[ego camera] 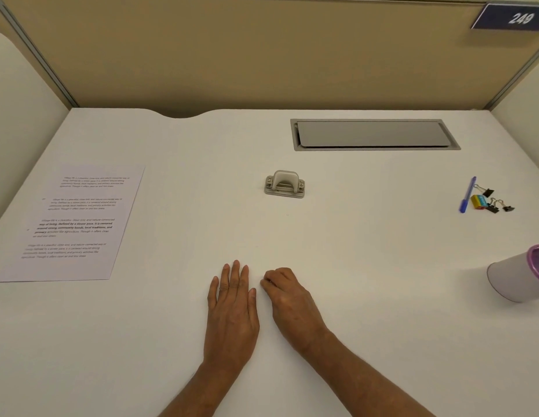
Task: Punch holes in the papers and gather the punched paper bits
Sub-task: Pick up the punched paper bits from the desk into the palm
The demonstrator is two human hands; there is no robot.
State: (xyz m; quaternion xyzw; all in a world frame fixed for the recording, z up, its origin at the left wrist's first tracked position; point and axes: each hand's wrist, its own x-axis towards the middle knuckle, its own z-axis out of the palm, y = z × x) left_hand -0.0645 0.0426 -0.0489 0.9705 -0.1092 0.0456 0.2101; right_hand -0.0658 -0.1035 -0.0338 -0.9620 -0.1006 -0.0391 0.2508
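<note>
A printed paper sheet (72,224) lies flat at the left of the white desk (367,266). A grey hole punch (284,184) stands near the desk's middle, away from both hands. My left hand (232,305) lies flat on the desk with its fingers straight and together. Just to its right, my right hand (289,296) rests on the desk with its fingers curled under; whether they pinch any paper bits is hidden. No loose paper bits show clearly on the white surface.
A white cup with a purple rim (521,273) lies tipped at the right edge. A blue pen (467,194), several black binder clips (493,203) and a small coloured block (478,201) sit at the far right. A grey cable flap (373,134) is set into the desk at the back.
</note>
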